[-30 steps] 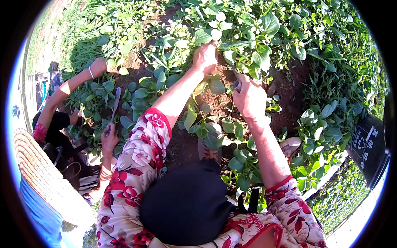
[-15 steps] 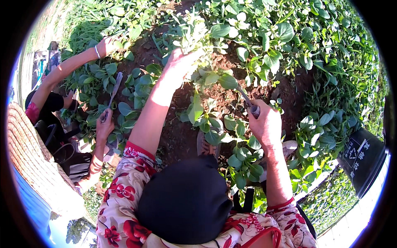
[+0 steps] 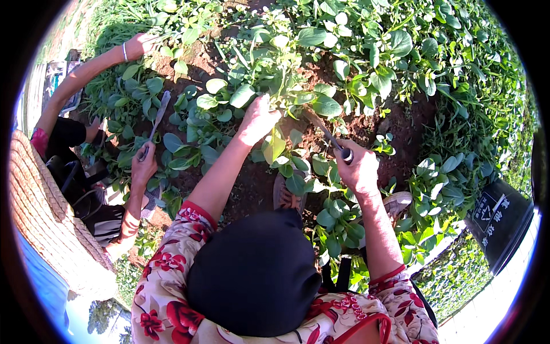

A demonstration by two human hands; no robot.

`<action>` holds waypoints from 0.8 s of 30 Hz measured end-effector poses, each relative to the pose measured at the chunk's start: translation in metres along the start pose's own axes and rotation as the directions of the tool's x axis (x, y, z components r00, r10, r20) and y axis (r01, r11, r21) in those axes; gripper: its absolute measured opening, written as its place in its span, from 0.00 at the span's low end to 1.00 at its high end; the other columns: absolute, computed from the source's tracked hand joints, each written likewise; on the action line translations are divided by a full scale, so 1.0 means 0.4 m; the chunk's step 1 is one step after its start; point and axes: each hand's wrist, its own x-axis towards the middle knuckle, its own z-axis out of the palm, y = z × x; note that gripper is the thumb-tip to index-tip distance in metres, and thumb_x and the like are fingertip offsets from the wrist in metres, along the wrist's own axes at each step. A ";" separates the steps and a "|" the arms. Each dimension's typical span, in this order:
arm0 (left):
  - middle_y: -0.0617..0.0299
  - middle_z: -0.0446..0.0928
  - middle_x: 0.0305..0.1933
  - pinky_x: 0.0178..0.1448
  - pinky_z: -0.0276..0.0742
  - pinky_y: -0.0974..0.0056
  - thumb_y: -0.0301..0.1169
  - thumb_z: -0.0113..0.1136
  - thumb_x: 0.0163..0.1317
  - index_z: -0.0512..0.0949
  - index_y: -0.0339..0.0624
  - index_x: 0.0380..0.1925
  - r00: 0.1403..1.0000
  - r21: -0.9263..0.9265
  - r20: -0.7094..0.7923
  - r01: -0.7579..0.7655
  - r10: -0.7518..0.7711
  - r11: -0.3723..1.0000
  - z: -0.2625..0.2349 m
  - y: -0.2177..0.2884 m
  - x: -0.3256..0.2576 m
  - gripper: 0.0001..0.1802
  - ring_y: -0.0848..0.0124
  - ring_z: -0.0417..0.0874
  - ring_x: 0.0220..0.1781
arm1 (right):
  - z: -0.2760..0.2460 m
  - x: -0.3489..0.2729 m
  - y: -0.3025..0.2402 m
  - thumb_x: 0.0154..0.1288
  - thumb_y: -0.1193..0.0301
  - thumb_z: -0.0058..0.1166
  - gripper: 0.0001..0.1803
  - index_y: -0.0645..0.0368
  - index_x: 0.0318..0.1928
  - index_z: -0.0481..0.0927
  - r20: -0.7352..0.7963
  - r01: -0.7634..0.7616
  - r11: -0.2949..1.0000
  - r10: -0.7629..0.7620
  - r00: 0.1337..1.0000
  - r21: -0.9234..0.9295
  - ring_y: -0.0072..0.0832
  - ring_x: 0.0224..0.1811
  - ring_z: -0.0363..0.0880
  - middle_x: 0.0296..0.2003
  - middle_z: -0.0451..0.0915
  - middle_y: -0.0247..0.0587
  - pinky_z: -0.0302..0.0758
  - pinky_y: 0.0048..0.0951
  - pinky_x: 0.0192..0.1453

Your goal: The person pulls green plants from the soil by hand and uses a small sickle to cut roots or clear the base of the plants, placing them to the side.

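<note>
Two hands at one leafy plant (image 3: 286, 86), left hand (image 3: 258, 120) clutching its stem, right hand (image 3: 358, 169) just beside, fist closed around a knife (image 3: 326, 133).

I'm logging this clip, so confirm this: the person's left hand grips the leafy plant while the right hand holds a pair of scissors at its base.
Not quite. The right hand holds a knife, not scissors; its blade points at the plant's base. The rest stands: the left hand grips the leafy plant. The head view shows it.
</note>
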 end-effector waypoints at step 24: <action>0.52 0.73 0.39 0.39 0.71 0.60 0.21 0.52 0.56 0.69 0.37 0.41 0.898 0.076 -0.303 -0.310 0.318 0.948 0.099 -0.231 0.058 0.12 0.59 0.75 0.38 | 0.026 -0.029 0.004 0.55 0.71 0.58 0.11 0.59 0.40 0.81 -0.011 0.073 0.996 -0.072 0.997 0.045 0.38 0.28 0.82 0.26 0.81 0.47 0.77 0.30 0.32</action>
